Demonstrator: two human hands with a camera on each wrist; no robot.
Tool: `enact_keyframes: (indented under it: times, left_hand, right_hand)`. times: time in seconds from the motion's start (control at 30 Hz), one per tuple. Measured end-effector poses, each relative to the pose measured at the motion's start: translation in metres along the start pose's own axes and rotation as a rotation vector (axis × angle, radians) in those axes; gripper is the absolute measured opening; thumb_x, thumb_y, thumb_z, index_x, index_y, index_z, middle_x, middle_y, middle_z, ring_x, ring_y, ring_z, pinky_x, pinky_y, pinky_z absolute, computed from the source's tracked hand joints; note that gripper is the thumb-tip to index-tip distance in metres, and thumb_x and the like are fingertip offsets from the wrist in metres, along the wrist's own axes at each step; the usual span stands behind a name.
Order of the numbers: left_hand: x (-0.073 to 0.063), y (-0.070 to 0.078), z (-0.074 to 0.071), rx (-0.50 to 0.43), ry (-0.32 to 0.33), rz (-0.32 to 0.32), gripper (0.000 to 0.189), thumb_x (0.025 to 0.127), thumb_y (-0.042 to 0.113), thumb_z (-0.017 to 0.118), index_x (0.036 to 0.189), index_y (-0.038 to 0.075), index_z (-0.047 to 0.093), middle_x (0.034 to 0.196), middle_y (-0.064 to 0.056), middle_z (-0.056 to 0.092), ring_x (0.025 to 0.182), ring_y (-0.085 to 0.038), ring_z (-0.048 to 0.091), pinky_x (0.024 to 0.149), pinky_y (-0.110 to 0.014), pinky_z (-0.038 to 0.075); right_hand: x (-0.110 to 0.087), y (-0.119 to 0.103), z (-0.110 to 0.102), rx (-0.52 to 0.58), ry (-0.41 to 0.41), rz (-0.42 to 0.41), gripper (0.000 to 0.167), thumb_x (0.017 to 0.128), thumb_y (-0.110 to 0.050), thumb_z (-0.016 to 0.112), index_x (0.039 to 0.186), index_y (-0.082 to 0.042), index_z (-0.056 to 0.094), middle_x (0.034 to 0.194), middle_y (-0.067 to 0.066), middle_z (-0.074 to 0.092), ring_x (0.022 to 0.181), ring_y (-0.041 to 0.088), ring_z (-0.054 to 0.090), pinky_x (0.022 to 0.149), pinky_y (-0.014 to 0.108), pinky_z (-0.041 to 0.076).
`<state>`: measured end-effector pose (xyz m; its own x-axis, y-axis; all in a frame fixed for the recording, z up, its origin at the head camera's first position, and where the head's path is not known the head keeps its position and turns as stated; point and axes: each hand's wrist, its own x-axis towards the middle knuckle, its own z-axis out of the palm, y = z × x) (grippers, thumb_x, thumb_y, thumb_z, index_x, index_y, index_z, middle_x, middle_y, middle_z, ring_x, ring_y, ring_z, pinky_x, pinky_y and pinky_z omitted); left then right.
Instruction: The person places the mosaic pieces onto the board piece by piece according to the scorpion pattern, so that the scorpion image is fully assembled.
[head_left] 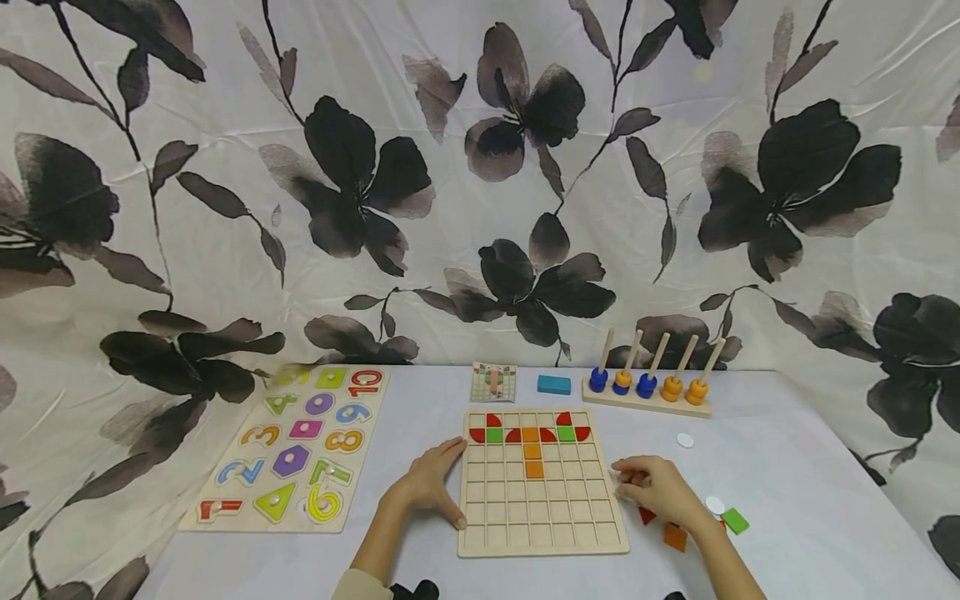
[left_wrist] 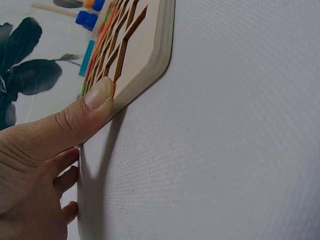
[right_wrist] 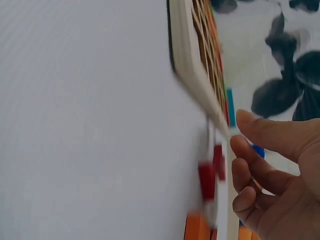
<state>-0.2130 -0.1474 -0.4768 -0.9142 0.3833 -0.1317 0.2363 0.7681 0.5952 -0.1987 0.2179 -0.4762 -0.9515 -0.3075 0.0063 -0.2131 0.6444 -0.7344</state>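
Observation:
A wooden grid board (head_left: 543,547) lies on the white table. Near its far edge sit red quarter-round pieces (head_left: 477,435), green squares (head_left: 494,435) and a short column of orange squares (head_left: 532,451). My left hand (head_left: 431,482) is spread along the board's left side, its thumb (left_wrist: 100,95) touching the edge near the front corner. By the right edge is my right hand (head_left: 660,490), fingers loosely bent, a gap between thumb and index finger, no piece visible there. Beneath and beside it lie loose orange (head_left: 675,537), green (head_left: 736,522), red (head_left: 647,517) and white (head_left: 715,505) pieces, partly hidden by the wrist.
At left lies a number-and-shape puzzle board (head_left: 270,527). Behind the grid board are a pattern card (head_left: 493,382), a teal block (head_left: 553,384) and a peg stacker (head_left: 647,402) with blue and orange beads. A white disc (head_left: 685,440) lies right of the grid. Floral cloth (head_left: 480,192) hangs behind.

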Motion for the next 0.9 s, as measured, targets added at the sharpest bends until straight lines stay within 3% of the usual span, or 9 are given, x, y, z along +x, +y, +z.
enact_keyframes:
  times: [0.23,0.4,0.57,0.73,0.9]
  left_hand:
    - [0.0,0.001,0.001,-0.001,0.0,-0.005,0.113,0.047,0.028,0.093,0.141,-0.002,0.037,0.147,-0.019,0.034,0.134,-0.041,0.03,0.105,-0.062,0.025]
    - [0.0,0.001,0.001,0.005,-0.001,-0.007,0.113,0.047,0.028,0.093,0.141,-0.002,0.038,0.147,-0.019,0.034,0.134,-0.041,0.03,0.105,-0.062,0.025]
    - [0.002,0.0,0.001,0.011,0.002,-0.011,0.113,0.046,0.027,0.093,0.141,-0.002,0.038,0.147,-0.019,0.035,0.134,-0.041,0.03,0.104,-0.062,0.025]
    - [0.002,-0.001,0.003,0.0,0.0,-0.013,0.113,0.047,0.027,0.093,0.141,-0.001,0.038,0.147,-0.018,0.034,0.135,-0.041,0.029,0.105,-0.063,0.025]
    - [0.003,-0.003,0.004,-0.009,0.002,-0.014,0.113,0.047,0.027,0.093,0.142,-0.001,0.037,0.148,-0.018,0.034,0.135,-0.04,0.029,0.105,-0.062,0.025]
  right_hand:
    - [-0.021,0.018,-0.018,-0.097,0.043,0.14,0.038,0.074,-0.015,0.078,0.107,0.0,0.068,0.095,0.004,0.067,0.085,0.018,0.057,0.077,0.036,0.05]
    - [-0.027,0.022,-0.021,-0.159,-0.003,0.101,0.04,0.072,-0.023,0.08,0.103,0.0,0.069,0.095,0.004,0.065,0.086,0.02,0.056,0.078,0.039,0.05]
    - [-0.025,0.022,-0.019,-0.168,-0.039,0.045,0.041,0.072,-0.026,0.081,0.101,0.0,0.07,0.092,0.002,0.064,0.08,0.016,0.051,0.069,0.03,0.047]
    - [-0.025,0.018,-0.019,-0.125,-0.092,0.069,0.04,0.072,-0.022,0.081,0.102,0.002,0.07,0.082,0.0,0.058,0.074,0.016,0.044,0.06,0.024,0.037]
    - [-0.026,0.018,-0.021,-0.138,-0.108,0.077,0.029,0.074,-0.013,0.078,0.099,0.0,0.071,0.084,-0.001,0.061,0.074,0.016,0.048,0.063,0.025,0.042]
